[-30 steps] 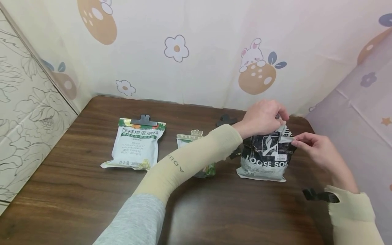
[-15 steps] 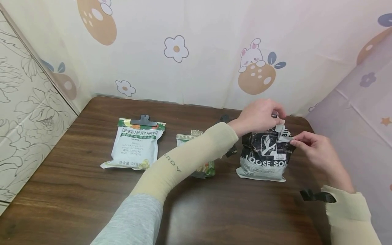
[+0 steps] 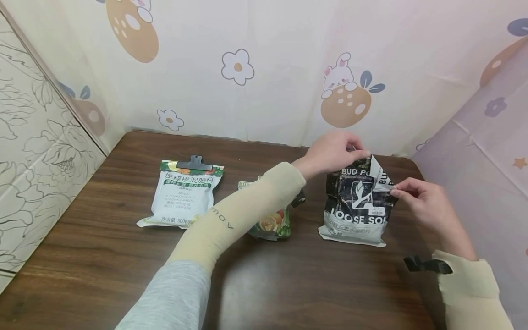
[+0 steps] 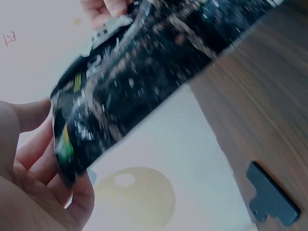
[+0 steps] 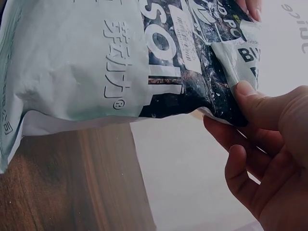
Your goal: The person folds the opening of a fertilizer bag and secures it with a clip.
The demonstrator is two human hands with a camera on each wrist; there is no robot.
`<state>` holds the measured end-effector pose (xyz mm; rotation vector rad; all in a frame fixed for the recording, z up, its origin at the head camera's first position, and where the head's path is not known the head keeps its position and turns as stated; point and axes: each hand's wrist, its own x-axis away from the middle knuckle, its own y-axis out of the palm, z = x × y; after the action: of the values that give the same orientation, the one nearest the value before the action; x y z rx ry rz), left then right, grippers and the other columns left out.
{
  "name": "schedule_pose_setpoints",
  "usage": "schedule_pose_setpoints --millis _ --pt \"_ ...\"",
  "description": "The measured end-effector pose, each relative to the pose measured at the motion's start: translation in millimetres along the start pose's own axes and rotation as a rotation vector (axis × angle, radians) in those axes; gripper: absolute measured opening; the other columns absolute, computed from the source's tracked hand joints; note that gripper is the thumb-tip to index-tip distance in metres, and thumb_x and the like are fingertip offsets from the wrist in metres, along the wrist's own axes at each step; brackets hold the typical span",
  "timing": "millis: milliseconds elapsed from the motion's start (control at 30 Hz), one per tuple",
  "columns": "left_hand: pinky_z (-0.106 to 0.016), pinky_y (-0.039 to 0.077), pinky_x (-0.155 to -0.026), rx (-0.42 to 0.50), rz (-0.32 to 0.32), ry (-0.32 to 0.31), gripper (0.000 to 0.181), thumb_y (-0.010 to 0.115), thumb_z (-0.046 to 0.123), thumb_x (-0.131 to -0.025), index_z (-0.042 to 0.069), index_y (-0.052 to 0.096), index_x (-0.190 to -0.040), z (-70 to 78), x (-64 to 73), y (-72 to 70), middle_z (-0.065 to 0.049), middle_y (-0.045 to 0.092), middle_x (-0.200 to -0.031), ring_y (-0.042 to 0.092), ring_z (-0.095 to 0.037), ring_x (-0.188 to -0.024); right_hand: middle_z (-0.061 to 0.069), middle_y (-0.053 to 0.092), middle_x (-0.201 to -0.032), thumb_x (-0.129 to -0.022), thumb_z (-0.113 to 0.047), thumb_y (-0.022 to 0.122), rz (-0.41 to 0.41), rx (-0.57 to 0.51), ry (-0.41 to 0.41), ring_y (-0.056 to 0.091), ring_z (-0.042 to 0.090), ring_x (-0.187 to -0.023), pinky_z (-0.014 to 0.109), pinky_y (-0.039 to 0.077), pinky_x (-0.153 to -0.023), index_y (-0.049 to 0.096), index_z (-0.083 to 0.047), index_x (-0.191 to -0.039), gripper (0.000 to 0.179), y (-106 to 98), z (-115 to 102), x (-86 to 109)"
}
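Note:
A black and white soil bag (image 3: pixel 358 201) printed "LOOSE SO…" stands at the right of the table. My left hand (image 3: pixel 333 153) pinches its top left corner; in the left wrist view, thumb and fingers hold the corner of the dark bag (image 4: pixel 130 72). At the bag's right side, my right hand (image 3: pixel 429 206) pinches the folded upper edge. Up close in the right wrist view, the thumb of the right hand (image 5: pixel 269 144) presses on the turned-down flap. A black clip (image 4: pixel 272 195) lies on the table in the left wrist view.
A white fertilizer bag (image 3: pixel 181 195) with a dark clip (image 3: pixel 194 162) on its top lies at the left. A smaller green patterned packet (image 3: pixel 272 224) lies mid-table, partly hidden by the left forearm. A patterned curtain (image 3: pixel 280 82) hangs behind the table.
My left hand has moved left with the bag's top corner, drawing the upper left part out so the "BUD PO" print shows. The right hand has stayed nearly in place.

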<state>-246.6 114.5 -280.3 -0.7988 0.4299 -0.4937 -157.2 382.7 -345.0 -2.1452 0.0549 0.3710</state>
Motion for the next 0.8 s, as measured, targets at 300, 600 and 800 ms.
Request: schedule_pose_setpoints --millis 300,600,800 --pt "-0.023 0.041 -0.065 0.077 0.062 -0.024 0.037 0.053 0.041 -0.103 0.017 0.067 -0.080 -36.7 -1.1 -15.5 0.004 0.061 -0.072 0.054 -0.011 -0.067 0.001 0.063 -0.072 -0.093 -0.012 0.072 0.010 -0.012 0.019 0.046 0.010 -0.066 0.025 0.034 -0.056 0.072 -0.007 -0.089 0.006 2 0 2.7" --pt "-0.027 0.047 -0.068 0.159 -0.016 -0.185 0.034 0.055 0.037 -0.103 0.010 0.073 -0.090 -72.0 -7.5 -16.1 0.001 0.072 -0.085 0.067 -0.017 -0.079 0.001 0.066 -0.073 -0.091 -0.008 0.073 0.020 -0.013 -0.003 0.047 0.007 -0.067 0.023 0.035 -0.058 0.072 -0.009 -0.087 0.004 2 2 2.6" --pt "-0.027 0.043 -0.063 0.079 -0.072 -0.226 0.038 0.055 0.033 -0.103 0.010 0.070 -0.077 -91.3 -14.8 -12.0 -0.004 0.072 -0.082 0.059 -0.017 -0.070 0.000 0.066 -0.073 -0.091 -0.008 0.074 0.021 -0.019 -0.013 0.046 0.007 -0.066 0.023 0.034 -0.057 0.073 -0.007 -0.088 0.003 2 1 1.5"
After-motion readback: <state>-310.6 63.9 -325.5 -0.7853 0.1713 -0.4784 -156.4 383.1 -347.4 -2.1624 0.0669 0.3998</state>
